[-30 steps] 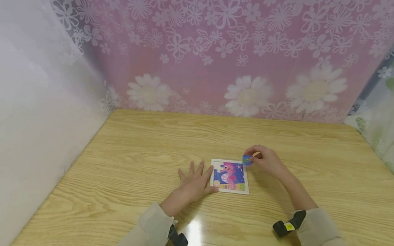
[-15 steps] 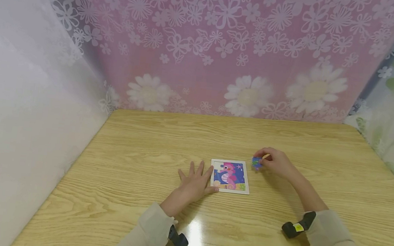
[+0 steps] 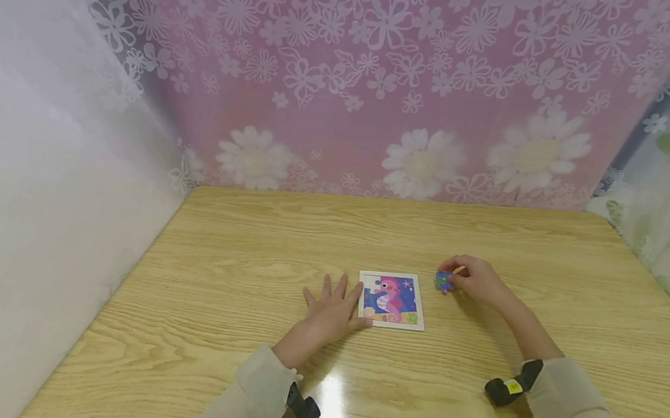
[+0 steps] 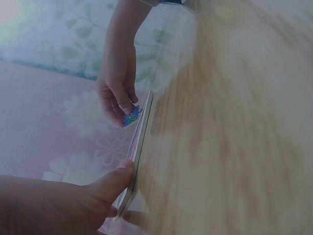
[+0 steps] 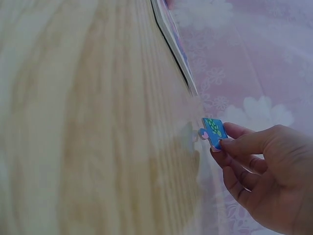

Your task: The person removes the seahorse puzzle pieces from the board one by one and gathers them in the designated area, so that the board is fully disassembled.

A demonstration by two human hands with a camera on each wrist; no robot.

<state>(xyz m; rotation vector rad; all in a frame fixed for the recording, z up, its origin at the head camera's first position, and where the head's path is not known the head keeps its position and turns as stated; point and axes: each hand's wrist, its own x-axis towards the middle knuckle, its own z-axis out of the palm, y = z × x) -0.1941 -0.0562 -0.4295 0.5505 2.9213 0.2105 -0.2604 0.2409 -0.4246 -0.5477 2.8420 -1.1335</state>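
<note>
Puzzle piece (image 3: 444, 281) held just beside the seahorse puzzle (image 3: 396, 325)

The piece is pinched by the right hand (image 3: 477, 280); the puzzle's edge is touched by the spread left hand (image 3: 329, 312). The yellow wrist label (image 3: 513, 386) is too small to be read.

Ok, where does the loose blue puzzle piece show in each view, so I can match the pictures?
Head: blue puzzle piece right of centre, pinched by the right hand.
Left wrist: blue puzzle piece just left of centre, at that hand's fingertips.
Right wrist: blue puzzle piece right of centre, slightly below mid-height.
Shared landmark: the white-framed puzzle board, seen at a steep slant in both wrist views.
</note>
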